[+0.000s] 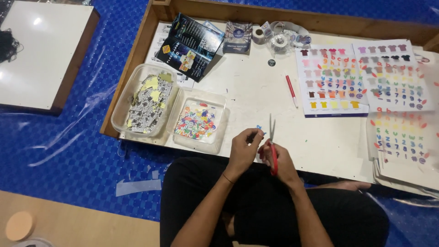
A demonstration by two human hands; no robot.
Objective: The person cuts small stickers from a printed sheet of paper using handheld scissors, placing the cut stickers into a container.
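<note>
Lit evenly from above, fairly bright. Strong glare on the white board [43,50] at top left and on the plastic floor sheet [68,132]. Soft, weak shadows only. Slightly soft focus overall, small coloured shapes blurred; mild bending at edges.

The scissors [273,151] have red handles and grey blades. The pen [291,90] is red. The floor mat [68,151] is blue with a small checked pattern. One tub [142,101] holds black-and-white and pale yellow scraps; the other tub [199,120] holds many-coloured bits. The sheets [331,80] show rainbow rows of shirts and letters on white. The trousers [274,206] are black.
</note>
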